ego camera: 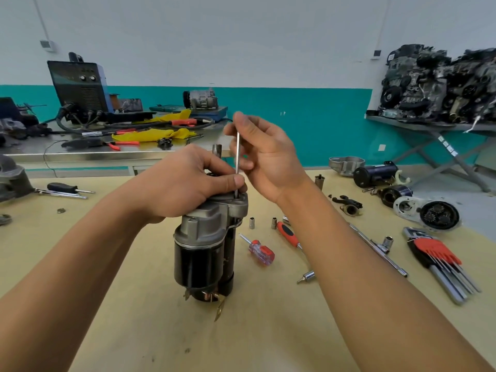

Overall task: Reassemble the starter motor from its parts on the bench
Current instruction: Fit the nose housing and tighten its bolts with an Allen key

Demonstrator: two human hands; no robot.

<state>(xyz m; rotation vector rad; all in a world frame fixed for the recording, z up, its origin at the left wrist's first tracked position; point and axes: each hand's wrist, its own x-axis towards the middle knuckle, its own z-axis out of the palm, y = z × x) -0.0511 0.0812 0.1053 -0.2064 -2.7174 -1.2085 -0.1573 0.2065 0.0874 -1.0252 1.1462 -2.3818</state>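
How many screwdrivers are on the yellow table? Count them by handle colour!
Black-handled screwdriver: 1
Clear red-handled screwdriver: 1
Red-and-black-handled screwdriver: 1
Total: 3

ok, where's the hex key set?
Head view, far right: the hex key set lies on the bench, below the gear housing, right of the socket bar.

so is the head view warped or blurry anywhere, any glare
Head view: wide-angle warp, the teal wall band bows and forearms stretch toward the lower corners; light soft and even, faint shadow under the starter motor; long bolt in the right hand sharp; mild glare along the steel bench edge.
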